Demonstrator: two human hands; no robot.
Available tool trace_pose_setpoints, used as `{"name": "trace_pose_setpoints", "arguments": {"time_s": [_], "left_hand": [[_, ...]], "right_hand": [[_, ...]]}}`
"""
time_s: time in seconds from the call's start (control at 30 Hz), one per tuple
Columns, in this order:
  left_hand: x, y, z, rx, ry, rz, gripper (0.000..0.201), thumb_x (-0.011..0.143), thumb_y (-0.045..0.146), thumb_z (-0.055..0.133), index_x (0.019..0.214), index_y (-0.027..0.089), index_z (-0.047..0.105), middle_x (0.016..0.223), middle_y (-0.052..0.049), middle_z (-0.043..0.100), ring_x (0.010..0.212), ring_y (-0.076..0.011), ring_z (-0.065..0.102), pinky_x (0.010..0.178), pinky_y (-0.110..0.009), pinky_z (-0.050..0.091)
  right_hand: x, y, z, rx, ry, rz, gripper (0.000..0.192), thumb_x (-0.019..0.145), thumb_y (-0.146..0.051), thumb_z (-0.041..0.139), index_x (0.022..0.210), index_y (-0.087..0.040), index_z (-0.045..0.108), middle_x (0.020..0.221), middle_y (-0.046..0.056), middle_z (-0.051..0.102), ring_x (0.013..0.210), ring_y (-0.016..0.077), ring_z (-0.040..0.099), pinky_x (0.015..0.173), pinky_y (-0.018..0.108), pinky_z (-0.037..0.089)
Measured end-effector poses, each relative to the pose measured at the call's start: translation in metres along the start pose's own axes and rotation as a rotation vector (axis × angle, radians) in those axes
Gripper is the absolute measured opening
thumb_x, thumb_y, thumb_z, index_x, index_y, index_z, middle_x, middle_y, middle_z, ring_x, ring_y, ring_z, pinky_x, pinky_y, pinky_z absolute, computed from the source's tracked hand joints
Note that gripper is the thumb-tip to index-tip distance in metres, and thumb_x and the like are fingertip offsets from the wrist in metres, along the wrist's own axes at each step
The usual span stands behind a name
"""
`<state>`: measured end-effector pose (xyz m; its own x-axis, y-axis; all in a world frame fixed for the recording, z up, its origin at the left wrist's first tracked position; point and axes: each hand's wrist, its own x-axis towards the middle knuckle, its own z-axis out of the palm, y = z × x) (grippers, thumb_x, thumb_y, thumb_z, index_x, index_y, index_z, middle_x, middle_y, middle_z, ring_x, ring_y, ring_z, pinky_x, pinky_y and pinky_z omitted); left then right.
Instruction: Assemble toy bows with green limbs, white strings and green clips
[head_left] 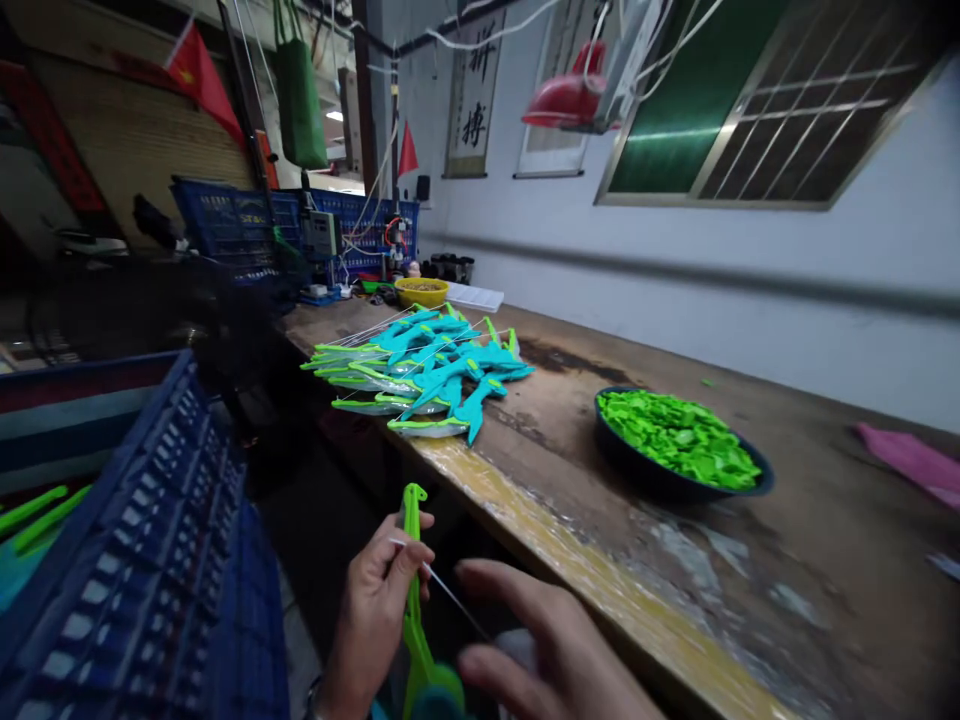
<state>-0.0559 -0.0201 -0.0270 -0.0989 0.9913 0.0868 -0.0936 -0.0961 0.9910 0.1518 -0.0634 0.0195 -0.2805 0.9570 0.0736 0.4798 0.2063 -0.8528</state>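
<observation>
Green plastic piece upright in left hand, fingers and thumb closed round its stem, low in front of bench edge. Thin wire runs from left thumb toward right hand. Right hand just beside, fingers spread, gripping nothing visible; whether it touches wire cannot tell. Bench worn wood, to right. On it: pile of teal-and-green pieces, further back; dark bowl of green bits. Blue crate at left.

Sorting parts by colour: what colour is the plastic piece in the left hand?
Bright lime green plastic piece, pinched in the left hand; the head view shows it.
</observation>
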Motion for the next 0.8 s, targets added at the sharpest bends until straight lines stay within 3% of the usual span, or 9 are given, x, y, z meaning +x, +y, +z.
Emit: {"name": "trace_pose_setpoints", "arguments": {"time_s": [0.07,0.13,0.2,0.3,0.47,0.6,0.63,0.7,0.8], "left_hand": [[-0.004,0.005,0.002,0.04,-0.024,0.095,0.03,0.09,0.044,0.066,0.076,0.019,0.075,0.114,-0.011,0.071,0.091,-0.0221,0.067,0.08,-0.028,0.055],[-0.006,0.005,-0.002,0.079,-0.028,0.17,0.029,0.094,0.04,0.062,0.079,0.021,0.076,0.114,-0.011,0.071,0.106,-0.0264,0.066,0.092,-0.032,0.053],[-0.006,0.0,-0.007,0.114,-0.025,0.209,0.029,0.096,0.038,0.058,0.08,0.021,0.077,0.116,-0.012,0.07,0.11,-0.0273,0.065,0.096,-0.034,0.052],[-0.004,-0.008,-0.011,0.146,-0.029,0.213,0.029,0.096,0.038,0.059,0.081,0.021,0.077,0.118,-0.013,0.07,0.114,-0.0288,0.065,0.097,-0.036,0.051],[-0.002,-0.018,-0.01,0.109,-0.072,0.191,0.027,0.094,0.039,0.062,0.081,0.022,0.078,0.121,-0.014,0.07,0.119,-0.0304,0.064,0.101,-0.037,0.049],[-0.007,-0.017,-0.002,0.001,0.013,0.161,0.026,0.092,0.042,0.067,0.077,0.024,0.079,0.118,-0.011,0.072,0.123,-0.0303,0.061,0.104,-0.034,0.047],[-0.008,-0.016,0.001,-0.047,0.053,0.161,0.023,0.09,0.042,0.069,0.078,0.025,0.079,0.12,-0.01,0.071,0.12,-0.0291,0.062,0.101,-0.032,0.048],[-0.011,-0.012,0.005,-0.21,0.095,0.151,0.025,0.085,0.048,0.074,0.101,0.03,0.077,0.124,-0.008,0.068,0.098,-0.0227,0.069,0.081,-0.026,0.056],[-0.013,-0.008,0.006,-0.51,0.066,0.039,0.065,0.08,0.063,0.072,0.138,0.04,0.053,0.103,-0.003,0.069,0.055,-0.0118,0.058,0.044,-0.02,0.046]], "right_hand": [[0.04,-0.026,0.026,0.388,-0.048,0.185,0.023,0.074,-0.033,0.076,0.091,-0.018,0.07,0.076,0.003,0.069,0.063,0.0146,0.059,0.057,0.022,0.045],[0.068,-0.036,0.048,0.602,-0.035,0.317,0.032,0.063,-0.033,0.084,0.079,-0.016,0.063,0.058,-0.005,0.055,0.05,0.0074,0.043,0.05,0.019,0.032],[0.077,-0.032,0.061,0.754,-0.034,0.402,0.045,0.052,-0.037,0.092,0.075,-0.015,0.06,0.056,-0.006,0.052,0.048,0.0048,0.037,0.05,0.019,0.027],[0.068,-0.015,0.068,0.946,-0.009,0.424,0.057,0.045,-0.047,0.099,0.073,-0.011,0.065,0.061,-0.001,0.059,0.053,0.0062,0.044,0.055,0.02,0.031],[0.056,-0.001,0.081,1.006,0.172,0.358,0.052,0.051,-0.05,0.099,0.075,-0.01,0.076,0.063,0.004,0.066,0.056,0.0086,0.05,0.059,0.021,0.036],[0.058,0.005,0.089,0.973,0.202,0.377,0.052,0.052,-0.055,0.097,0.075,-0.011,0.079,0.064,0.006,0.068,0.057,0.011,0.054,0.06,0.023,0.04],[0.058,0.007,0.089,0.965,0.202,0.385,0.053,0.053,-0.056,0.096,0.074,-0.011,0.079,0.063,0.006,0.068,0.057,0.0116,0.054,0.06,0.024,0.041],[0.056,0.011,0.084,0.935,0.195,0.405,0.054,0.053,-0.059,0.094,0.07,-0.011,0.077,0.062,0.006,0.067,0.058,0.0129,0.055,0.06,0.025,0.042],[0.055,0.005,0.067,0.829,0.148,0.438,0.055,0.057,-0.062,0.091,0.071,-0.012,0.074,0.057,0.002,0.061,0.054,0.0116,0.051,0.057,0.024,0.04]]}}
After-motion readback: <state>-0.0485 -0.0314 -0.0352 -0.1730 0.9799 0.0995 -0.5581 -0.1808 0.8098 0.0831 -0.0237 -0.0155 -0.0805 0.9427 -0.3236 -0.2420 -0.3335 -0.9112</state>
